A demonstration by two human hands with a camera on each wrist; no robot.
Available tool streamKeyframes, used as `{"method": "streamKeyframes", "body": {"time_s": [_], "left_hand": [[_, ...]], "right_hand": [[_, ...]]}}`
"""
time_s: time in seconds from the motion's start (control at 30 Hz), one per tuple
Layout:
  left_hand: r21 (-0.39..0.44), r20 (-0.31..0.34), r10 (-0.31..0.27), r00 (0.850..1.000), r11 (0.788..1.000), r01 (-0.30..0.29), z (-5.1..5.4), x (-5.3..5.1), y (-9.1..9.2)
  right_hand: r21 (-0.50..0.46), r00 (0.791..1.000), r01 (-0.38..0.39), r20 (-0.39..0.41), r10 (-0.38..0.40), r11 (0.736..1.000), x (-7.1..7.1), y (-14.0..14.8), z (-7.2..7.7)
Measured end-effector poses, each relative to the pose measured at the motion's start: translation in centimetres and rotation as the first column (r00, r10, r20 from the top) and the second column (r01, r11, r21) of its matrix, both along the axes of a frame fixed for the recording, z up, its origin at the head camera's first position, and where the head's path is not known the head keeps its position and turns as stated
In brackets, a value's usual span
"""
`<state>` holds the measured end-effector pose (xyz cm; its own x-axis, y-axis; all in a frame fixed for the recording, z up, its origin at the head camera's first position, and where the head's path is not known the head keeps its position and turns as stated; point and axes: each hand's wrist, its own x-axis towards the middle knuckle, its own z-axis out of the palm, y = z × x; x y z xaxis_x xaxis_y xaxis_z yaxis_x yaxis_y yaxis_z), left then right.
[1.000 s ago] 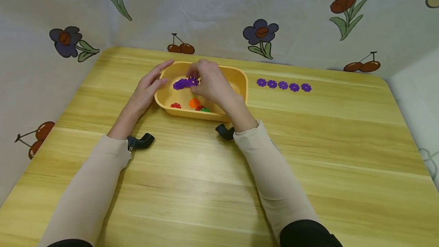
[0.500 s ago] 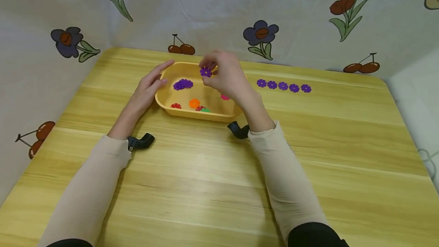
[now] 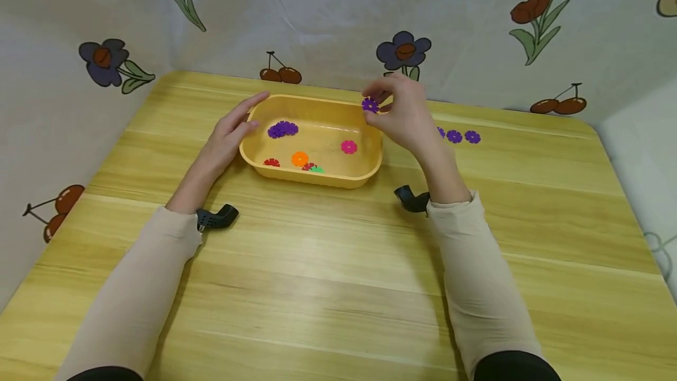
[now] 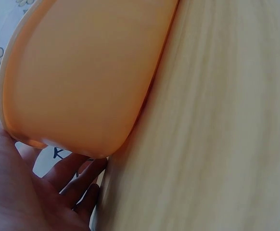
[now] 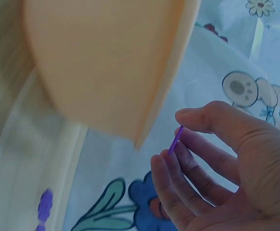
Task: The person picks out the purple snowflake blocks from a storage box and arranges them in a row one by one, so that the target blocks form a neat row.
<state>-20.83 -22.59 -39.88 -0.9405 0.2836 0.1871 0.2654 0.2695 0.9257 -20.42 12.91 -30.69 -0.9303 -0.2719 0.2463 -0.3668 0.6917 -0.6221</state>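
Observation:
A purple snowflake disc [image 3: 370, 104] is pinched between the thumb and fingertips of my right hand [image 3: 409, 113], just above the right back corner of the yellow plastic basin [image 3: 328, 181]. The right wrist view shows that disc [image 5: 176, 139] edge-on. My left hand [image 3: 224, 137] holds the basin's left end, thumb over the rim and fingers along the outside. Inside the basin lie a cluster of purple discs [image 3: 282, 129], a pink disc [image 3: 349, 147], an orange disc [image 3: 300, 159], red discs [image 3: 272, 163] and a green disc [image 3: 317, 170], partly hidden by the front wall.
Right of the basin, a row of purple discs [image 3: 454, 136] lies on the wooden table [image 3: 317, 275]; my right hand covers part of it. A patterned cloth [image 3: 328, 22] hangs along the table's back edge. Black wrist-camera mounts [image 3: 218, 217] stick out from both wrists.
My right hand has lifted a purple disc out of the basin and carried it rightward to the basin's right rim, uncovering the pink disc. The left hand stays on the basin.

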Motion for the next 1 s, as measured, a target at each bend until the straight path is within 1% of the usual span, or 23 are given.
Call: {"method": "streamKeyframes", "body": {"time_s": [0.1,0.2,0.33,0.47,0.7,0.93,1.0], "left_hand": [[-0.005,0.005,0.005,1.000,1.000,-0.005,0.0,0.0,0.0],[-0.014,0.013,0.017,1.000,1.000,-0.017,0.0,0.0,-0.2],[-0.018,0.019,0.020,1.000,1.000,-0.020,0.0,0.1,-0.2],[-0.022,0.011,0.011,1.000,1.000,-0.011,0.1,0.1,0.0],[-0.028,0.003,0.013,1.000,1.000,-0.013,0.0,0.1,0.0],[-0.026,0.004,0.011,1.000,1.000,-0.011,0.0,0.0,0.0],[-0.025,0.004,0.010,1.000,1.000,-0.010,0.0,0.0,0.0]], "right_hand": [[0.008,0.999,0.033,0.025,-0.034,0.999,-0.1,1.6,-0.3],[0.021,0.998,0.051,0.045,-0.052,0.998,-0.2,2.9,-0.7],[0.027,0.997,0.067,0.038,-0.068,0.997,-0.4,4.5,-1.4],[0.028,0.995,0.097,0.032,-0.098,0.995,-0.4,6.5,-2.1],[0.026,0.985,0.158,0.058,-0.160,0.987,0.2,10.3,-2.5],[0.039,0.969,0.238,0.053,-0.240,0.970,0.9,14.7,-2.7],[0.056,0.965,0.256,0.051,-0.259,0.965,1.1,15.9,-2.9]]}}
